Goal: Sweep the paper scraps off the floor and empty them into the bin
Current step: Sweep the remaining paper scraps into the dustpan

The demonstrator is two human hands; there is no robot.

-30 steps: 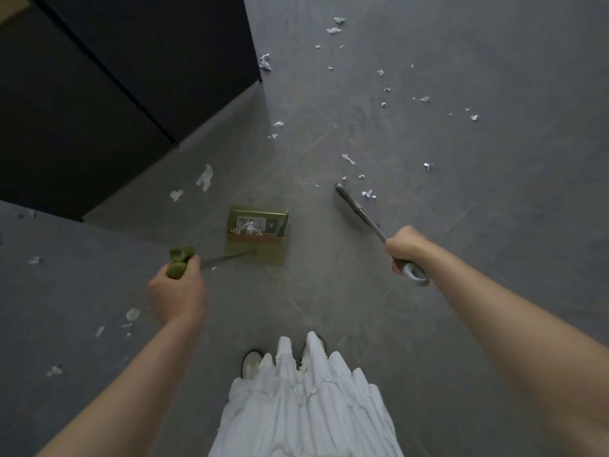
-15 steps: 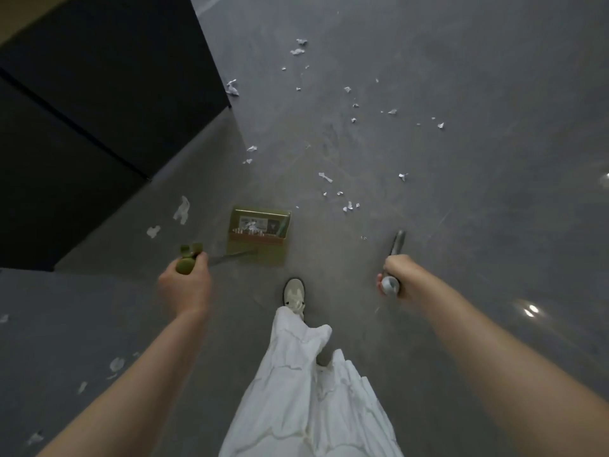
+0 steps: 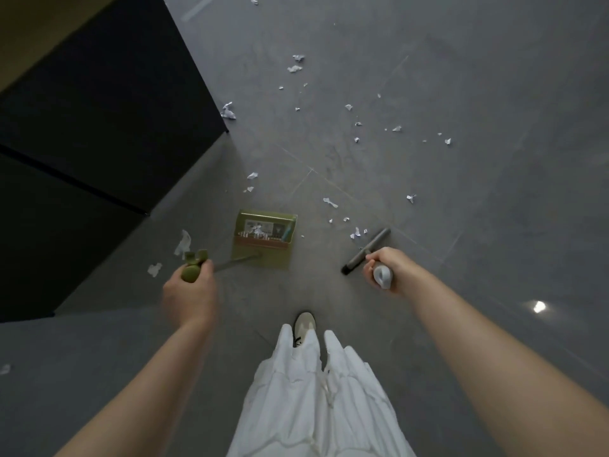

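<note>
My left hand [image 3: 190,291] grips the green handle top of a long-handled olive dustpan [image 3: 263,240], which rests on the grey floor with a few white scraps inside. My right hand [image 3: 384,270] grips the grey handle of a broom, whose dark narrow head [image 3: 366,250] lies on the floor right of the dustpan. A small cluster of paper scraps [image 3: 356,233] sits just beyond the broom head. More white scraps [image 3: 294,68] are scattered farther ahead, and bigger pieces [image 3: 183,242] lie left of the dustpan.
A large black cabinet [image 3: 99,127] stands at the left, its corner reaching the floor near a crumpled scrap [image 3: 228,111]. My white skirt [image 3: 313,400] and one shoe [image 3: 304,326] show at the bottom. No bin is in view.
I have stepped forward, and the scraps now lie closer. The broom head, earlier stretched ahead, was drawn back and now lies crosswise right of the dustpan. The dustpan stays in my left hand.
</note>
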